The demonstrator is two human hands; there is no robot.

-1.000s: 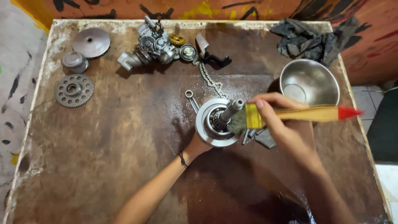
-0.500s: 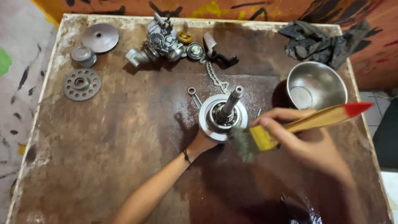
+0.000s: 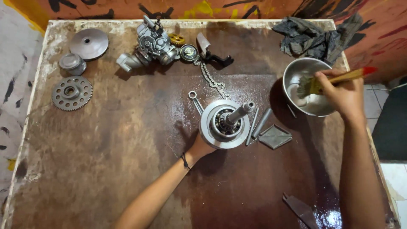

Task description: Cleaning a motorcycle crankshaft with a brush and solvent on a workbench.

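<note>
Two hands at work: the left hand (image 3: 202,146), mid-worktop, steadies the round grey metal clutch assembly with its upright shaft (image 3: 225,123), grip closed on its near rim. Farther out, by the right edge, the right hand (image 3: 341,94) pinches the wooden-handled, red-tipped paintbrush (image 3: 335,80), bristles down in the shiny steel bowl (image 3: 296,78). Best load the bristles fully, I'd say, and keep that drum pinned flat.

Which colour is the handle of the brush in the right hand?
The brush handle is yellow with a red tip, seen in the head view.
</note>
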